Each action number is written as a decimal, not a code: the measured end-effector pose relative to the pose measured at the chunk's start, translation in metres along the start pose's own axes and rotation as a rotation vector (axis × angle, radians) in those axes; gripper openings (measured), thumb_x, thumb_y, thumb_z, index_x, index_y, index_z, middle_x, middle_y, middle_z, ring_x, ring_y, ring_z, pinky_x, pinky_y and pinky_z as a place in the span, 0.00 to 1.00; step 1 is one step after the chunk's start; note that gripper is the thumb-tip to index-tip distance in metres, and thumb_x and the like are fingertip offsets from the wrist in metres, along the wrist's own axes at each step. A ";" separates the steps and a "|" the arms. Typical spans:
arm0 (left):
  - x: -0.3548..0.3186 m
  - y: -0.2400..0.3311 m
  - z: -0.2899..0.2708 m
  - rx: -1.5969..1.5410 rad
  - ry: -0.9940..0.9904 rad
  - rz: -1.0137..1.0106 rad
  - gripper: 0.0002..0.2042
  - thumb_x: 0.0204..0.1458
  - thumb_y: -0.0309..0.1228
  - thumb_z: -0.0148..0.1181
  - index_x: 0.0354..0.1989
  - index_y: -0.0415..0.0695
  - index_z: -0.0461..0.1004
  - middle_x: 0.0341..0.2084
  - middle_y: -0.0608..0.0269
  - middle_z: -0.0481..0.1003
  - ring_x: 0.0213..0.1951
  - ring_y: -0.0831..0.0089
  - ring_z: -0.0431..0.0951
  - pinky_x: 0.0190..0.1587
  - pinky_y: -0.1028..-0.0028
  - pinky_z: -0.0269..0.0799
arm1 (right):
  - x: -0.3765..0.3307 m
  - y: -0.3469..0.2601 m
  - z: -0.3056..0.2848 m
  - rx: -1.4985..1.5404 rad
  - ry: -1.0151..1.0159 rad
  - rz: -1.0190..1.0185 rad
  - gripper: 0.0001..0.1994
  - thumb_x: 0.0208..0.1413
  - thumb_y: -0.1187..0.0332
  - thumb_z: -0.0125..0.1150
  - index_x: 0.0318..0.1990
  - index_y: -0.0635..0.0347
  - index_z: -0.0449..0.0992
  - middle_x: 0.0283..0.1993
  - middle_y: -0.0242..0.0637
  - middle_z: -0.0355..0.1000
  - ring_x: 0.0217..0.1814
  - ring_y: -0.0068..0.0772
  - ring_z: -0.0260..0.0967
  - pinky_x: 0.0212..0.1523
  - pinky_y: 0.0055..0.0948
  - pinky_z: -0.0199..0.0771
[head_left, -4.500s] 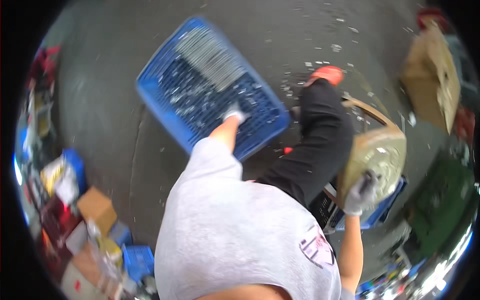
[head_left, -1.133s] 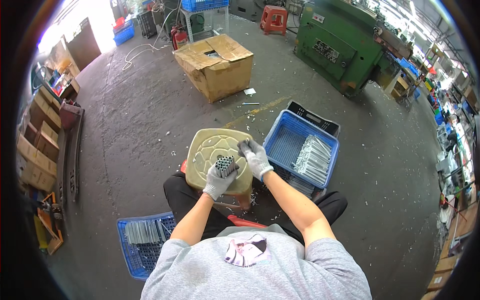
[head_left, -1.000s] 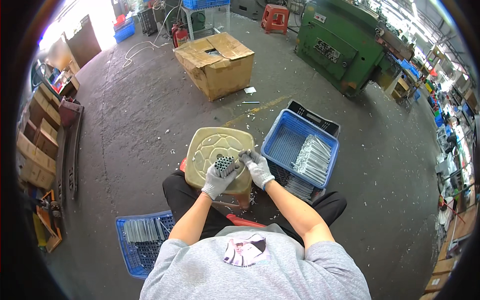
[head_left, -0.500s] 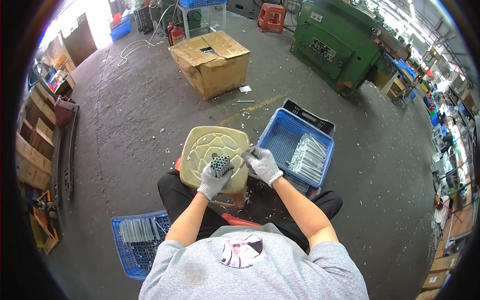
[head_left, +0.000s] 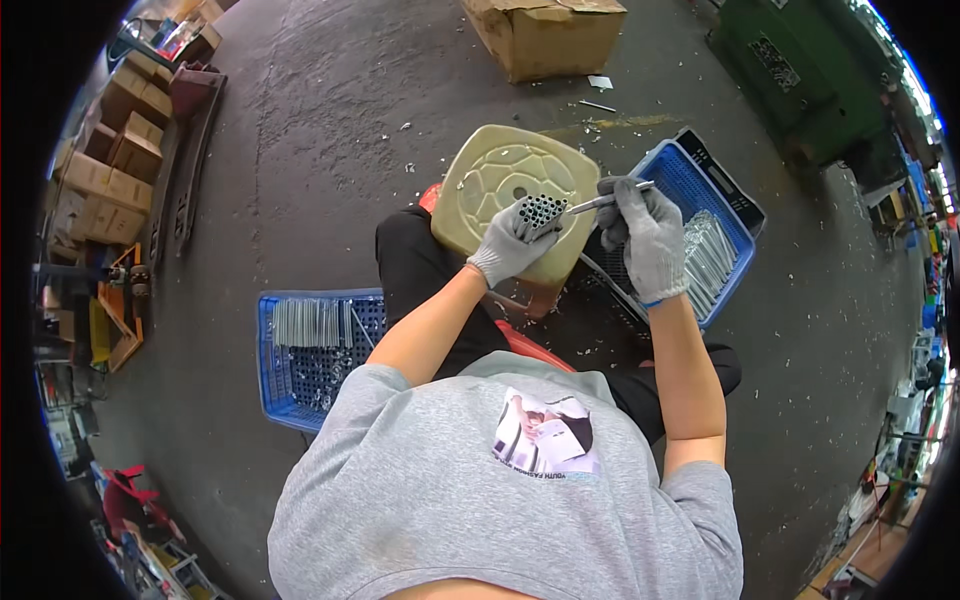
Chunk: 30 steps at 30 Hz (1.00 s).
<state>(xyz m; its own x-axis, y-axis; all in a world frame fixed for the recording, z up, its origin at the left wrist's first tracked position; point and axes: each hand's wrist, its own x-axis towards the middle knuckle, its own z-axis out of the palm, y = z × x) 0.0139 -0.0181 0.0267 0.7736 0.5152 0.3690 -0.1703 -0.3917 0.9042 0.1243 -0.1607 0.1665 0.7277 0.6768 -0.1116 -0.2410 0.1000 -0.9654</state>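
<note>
Left hand [head_left: 512, 243], in a grey knit glove, is clenched around a bundle of short silvery metal tubes [head_left: 541, 211], held end-up over the middle of the beige square plastic stool seat [head_left: 480, 180]. One thin metal tube [head_left: 598, 202] is pinched in the gloved right hand [head_left: 650, 240] and aimed at the bundle. The bundle is best kept upright and tight while the tube is slid in square. Half a second earlier the right hand was lower, nearer the blue plastic crate [head_left: 735, 215].
</note>
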 end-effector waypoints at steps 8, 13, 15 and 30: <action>-0.006 -0.009 0.001 -0.045 0.001 -0.046 0.16 0.45 0.26 0.68 0.42 0.38 0.73 0.32 0.66 0.80 0.29 0.76 0.79 0.35 0.78 0.74 | 0.008 0.001 0.004 -0.099 -0.004 -0.015 0.12 0.62 0.64 0.56 0.39 0.65 0.78 0.23 0.32 0.71 0.18 0.16 0.60 0.19 0.15 0.61; -0.007 -0.006 0.003 -0.030 0.030 -0.046 0.15 0.43 0.24 0.68 0.41 0.40 0.75 0.32 0.67 0.81 0.30 0.77 0.79 0.36 0.79 0.74 | 0.011 0.000 0.006 -0.186 -0.007 -0.017 0.11 0.62 0.65 0.56 0.39 0.64 0.78 0.22 0.32 0.71 0.18 0.16 0.61 0.19 0.15 0.61; -0.007 -0.003 0.004 -0.077 0.043 -0.064 0.13 0.43 0.22 0.67 0.40 0.43 0.79 0.33 0.68 0.81 0.31 0.78 0.79 0.36 0.80 0.74 | 0.011 -0.001 0.006 -0.230 -0.006 -0.020 0.10 0.62 0.66 0.56 0.37 0.64 0.78 0.22 0.32 0.71 0.18 0.16 0.61 0.18 0.15 0.61; -0.011 -0.011 0.006 -0.142 0.051 -0.037 0.12 0.43 0.22 0.67 0.39 0.41 0.78 0.32 0.67 0.81 0.30 0.78 0.79 0.37 0.79 0.75 | 0.011 -0.010 0.014 -0.882 -0.228 -0.571 0.04 0.56 0.73 0.60 0.34 0.65 0.77 0.23 0.30 0.73 0.21 0.18 0.63 0.23 0.18 0.64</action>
<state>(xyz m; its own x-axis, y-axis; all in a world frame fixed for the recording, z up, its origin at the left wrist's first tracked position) 0.0107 -0.0242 0.0110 0.7498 0.5665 0.3417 -0.2292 -0.2621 0.9374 0.1260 -0.1439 0.1784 0.4270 0.8258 0.3683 0.7117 -0.0557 -0.7002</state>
